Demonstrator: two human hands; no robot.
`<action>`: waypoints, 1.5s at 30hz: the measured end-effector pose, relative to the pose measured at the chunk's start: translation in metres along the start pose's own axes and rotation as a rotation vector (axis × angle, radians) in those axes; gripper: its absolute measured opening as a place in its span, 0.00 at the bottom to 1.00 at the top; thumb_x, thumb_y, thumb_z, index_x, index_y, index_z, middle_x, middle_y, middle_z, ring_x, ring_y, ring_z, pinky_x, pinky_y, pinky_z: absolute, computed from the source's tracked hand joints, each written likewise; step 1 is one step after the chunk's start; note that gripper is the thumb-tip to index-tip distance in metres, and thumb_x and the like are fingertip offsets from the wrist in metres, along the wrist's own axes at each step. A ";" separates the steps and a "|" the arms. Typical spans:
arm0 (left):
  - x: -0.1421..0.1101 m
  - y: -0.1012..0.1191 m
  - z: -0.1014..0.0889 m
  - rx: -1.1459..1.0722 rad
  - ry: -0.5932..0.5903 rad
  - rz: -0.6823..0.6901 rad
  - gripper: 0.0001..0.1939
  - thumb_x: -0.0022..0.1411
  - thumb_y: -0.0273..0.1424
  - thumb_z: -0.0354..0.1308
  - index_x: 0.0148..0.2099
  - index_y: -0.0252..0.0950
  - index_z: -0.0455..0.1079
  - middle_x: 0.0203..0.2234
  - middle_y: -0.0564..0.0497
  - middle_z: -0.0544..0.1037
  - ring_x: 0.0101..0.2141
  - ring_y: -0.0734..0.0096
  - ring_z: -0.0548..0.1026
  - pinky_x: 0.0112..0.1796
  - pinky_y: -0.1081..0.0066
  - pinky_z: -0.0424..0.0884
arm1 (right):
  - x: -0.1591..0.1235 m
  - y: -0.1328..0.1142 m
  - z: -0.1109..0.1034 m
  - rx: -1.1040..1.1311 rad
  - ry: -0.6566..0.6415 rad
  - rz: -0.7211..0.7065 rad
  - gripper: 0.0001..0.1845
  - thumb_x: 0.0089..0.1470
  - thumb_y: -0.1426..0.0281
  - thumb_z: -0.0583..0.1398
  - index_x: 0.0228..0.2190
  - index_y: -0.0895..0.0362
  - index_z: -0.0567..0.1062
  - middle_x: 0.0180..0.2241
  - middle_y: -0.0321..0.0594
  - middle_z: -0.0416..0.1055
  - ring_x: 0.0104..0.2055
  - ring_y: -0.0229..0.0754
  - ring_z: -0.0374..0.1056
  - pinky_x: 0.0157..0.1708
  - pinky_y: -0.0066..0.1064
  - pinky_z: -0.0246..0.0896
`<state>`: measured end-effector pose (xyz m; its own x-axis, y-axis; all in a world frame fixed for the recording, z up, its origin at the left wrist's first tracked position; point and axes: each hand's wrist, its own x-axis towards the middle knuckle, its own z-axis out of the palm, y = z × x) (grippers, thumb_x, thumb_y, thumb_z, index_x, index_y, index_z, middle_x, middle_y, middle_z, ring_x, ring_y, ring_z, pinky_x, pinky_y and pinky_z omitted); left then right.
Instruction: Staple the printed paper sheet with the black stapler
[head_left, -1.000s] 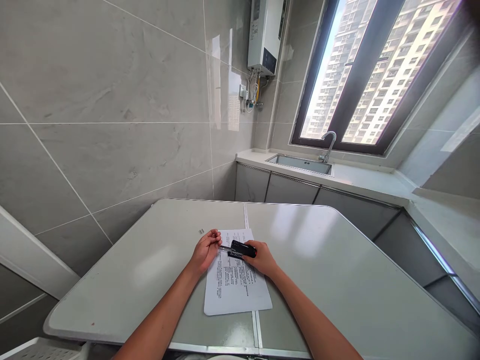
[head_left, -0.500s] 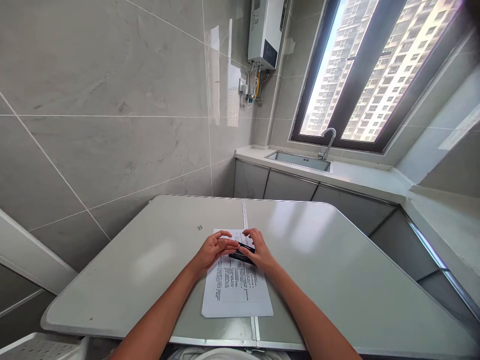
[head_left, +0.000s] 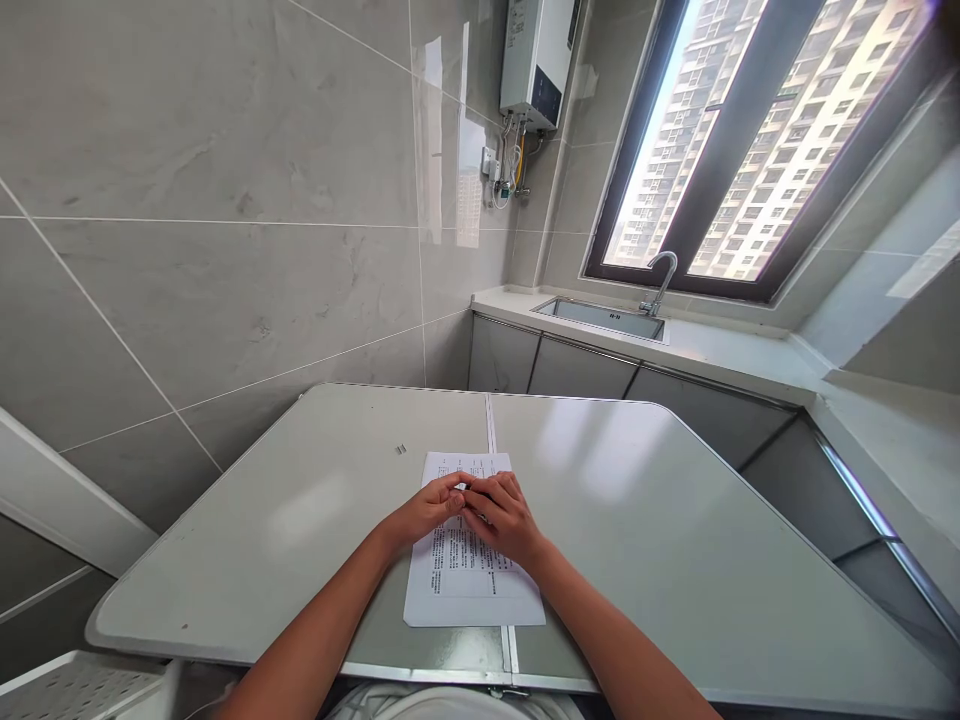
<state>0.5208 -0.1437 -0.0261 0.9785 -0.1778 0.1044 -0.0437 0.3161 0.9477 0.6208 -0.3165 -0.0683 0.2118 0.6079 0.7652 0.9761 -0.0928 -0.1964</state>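
Fiddly work above the printed sheet (head_left: 474, 604), apparently unfinished.
Small metallic pieces (head_left: 403, 449), likely staples, lie apart beyond the sheet's upper left, in neither hand; over its upper half, the left hand (head_left: 431, 508) is curled, a barely visible dark object (head_left: 468, 487), perhaps a stapler, sits between the hands, and the right hand (head_left: 508, 518) bends over it, both grips hidden; the object is not yet set down.

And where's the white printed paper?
The white printed paper is low in the middle of the head view, on the pale grey table, partly hidden by the left hand and right hand, right of the small silver pieces.
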 end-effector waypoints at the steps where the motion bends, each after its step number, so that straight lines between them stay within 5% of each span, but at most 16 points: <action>1: 0.000 0.001 0.001 -0.011 -0.001 0.000 0.19 0.64 0.38 0.68 0.53 0.35 0.76 0.41 0.40 0.82 0.41 0.59 0.81 0.44 0.66 0.74 | 0.000 0.000 0.000 0.015 0.006 0.010 0.10 0.64 0.69 0.60 0.43 0.46 0.81 0.42 0.41 0.79 0.40 0.49 0.70 0.44 0.46 0.65; 6: 0.002 0.002 -0.010 0.128 0.090 0.091 0.21 0.64 0.41 0.67 0.54 0.36 0.74 0.37 0.41 0.83 0.43 0.54 0.81 0.49 0.60 0.73 | 0.003 0.009 -0.006 0.096 0.158 0.114 0.10 0.64 0.71 0.60 0.42 0.49 0.81 0.39 0.43 0.79 0.40 0.48 0.72 0.43 0.45 0.68; 8: 0.004 0.000 -0.024 0.298 0.295 0.128 0.17 0.66 0.43 0.64 0.51 0.38 0.74 0.34 0.43 0.83 0.39 0.56 0.81 0.44 0.61 0.74 | 0.005 0.021 -0.013 0.097 0.277 0.206 0.10 0.65 0.71 0.59 0.42 0.50 0.80 0.40 0.44 0.78 0.42 0.49 0.72 0.44 0.46 0.69; 11: 0.003 -0.006 -0.056 0.690 0.756 0.157 0.10 0.68 0.40 0.59 0.43 0.40 0.75 0.32 0.44 0.81 0.37 0.56 0.78 0.42 0.61 0.73 | 0.002 0.050 -0.026 0.031 0.366 0.347 0.10 0.65 0.70 0.58 0.40 0.50 0.81 0.42 0.44 0.77 0.46 0.51 0.70 0.47 0.46 0.68; 13: 0.002 -0.012 -0.080 0.945 0.963 0.141 0.07 0.66 0.34 0.59 0.43 0.40 0.76 0.41 0.41 0.80 0.46 0.51 0.76 0.50 0.57 0.70 | -0.004 0.075 -0.032 -0.048 0.337 0.459 0.11 0.64 0.69 0.58 0.37 0.50 0.82 0.42 0.45 0.77 0.46 0.52 0.69 0.46 0.46 0.68; 15: 0.000 -0.020 -0.100 1.107 1.050 0.085 0.12 0.61 0.29 0.59 0.47 0.38 0.77 0.53 0.37 0.76 0.57 0.44 0.70 0.58 0.51 0.64 | -0.014 0.100 -0.036 -0.102 0.249 0.611 0.12 0.61 0.70 0.57 0.36 0.52 0.82 0.40 0.45 0.76 0.45 0.52 0.68 0.44 0.45 0.67; 18: -0.002 -0.029 -0.121 1.192 1.044 0.014 0.15 0.57 0.25 0.59 0.48 0.37 0.77 0.55 0.35 0.76 0.60 0.42 0.67 0.62 0.49 0.60 | -0.029 0.127 -0.035 -0.118 0.116 0.802 0.13 0.56 0.70 0.57 0.32 0.55 0.83 0.37 0.48 0.77 0.43 0.53 0.69 0.42 0.44 0.66; 23: -0.004 -0.032 -0.129 1.260 0.961 -0.008 0.14 0.59 0.24 0.56 0.43 0.38 0.80 0.46 0.38 0.81 0.54 0.45 0.72 0.59 0.51 0.63 | -0.043 0.145 -0.025 -0.107 0.052 0.876 0.14 0.52 0.71 0.57 0.31 0.55 0.84 0.38 0.48 0.78 0.44 0.55 0.69 0.43 0.43 0.66; 30: 0.004 -0.036 -0.127 1.352 0.906 -0.022 0.22 0.62 0.25 0.55 0.57 0.38 0.76 0.63 0.39 0.71 0.61 0.44 0.67 0.61 0.51 0.61 | -0.043 0.151 -0.024 -0.094 0.067 0.888 0.20 0.50 0.72 0.57 0.43 0.54 0.83 0.44 0.47 0.77 0.47 0.53 0.67 0.49 0.43 0.64; 35: 0.004 -0.040 -0.126 1.361 0.831 -0.073 0.25 0.61 0.19 0.51 0.55 0.40 0.78 0.58 0.42 0.78 0.61 0.48 0.69 0.60 0.52 0.61 | -0.029 0.133 -0.032 -0.053 0.129 0.888 0.16 0.58 0.67 0.54 0.40 0.58 0.80 0.42 0.48 0.76 0.40 0.49 0.69 0.45 0.43 0.66; 39: 0.000 -0.035 -0.124 1.350 0.835 -0.080 0.20 0.62 0.21 0.52 0.46 0.42 0.83 0.46 0.44 0.83 0.51 0.50 0.75 0.53 0.55 0.66 | -0.008 0.094 -0.037 0.161 0.043 0.680 0.16 0.67 0.61 0.53 0.38 0.55 0.78 0.39 0.44 0.77 0.40 0.46 0.71 0.42 0.37 0.68; 42: -0.002 -0.030 -0.120 1.340 0.862 -0.105 0.16 0.62 0.24 0.55 0.40 0.44 0.83 0.41 0.45 0.83 0.48 0.49 0.74 0.51 0.54 0.65 | 0.003 0.061 -0.037 0.354 -0.208 0.351 0.15 0.68 0.59 0.56 0.46 0.53 0.78 0.42 0.44 0.76 0.43 0.46 0.72 0.45 0.37 0.68; 45: -0.001 -0.028 -0.113 1.210 0.895 -0.083 0.10 0.60 0.25 0.59 0.36 0.42 0.81 0.40 0.45 0.82 0.49 0.49 0.73 0.52 0.54 0.62 | 0.006 0.039 -0.033 0.323 -0.421 0.216 0.24 0.63 0.58 0.63 0.58 0.50 0.72 0.48 0.44 0.74 0.48 0.47 0.71 0.47 0.38 0.69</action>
<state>0.5434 -0.0473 -0.0863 0.7631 0.5959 0.2500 0.3179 -0.6830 0.6576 0.6614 -0.3423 -0.0514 0.3027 0.8699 0.3895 0.8345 -0.0445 -0.5492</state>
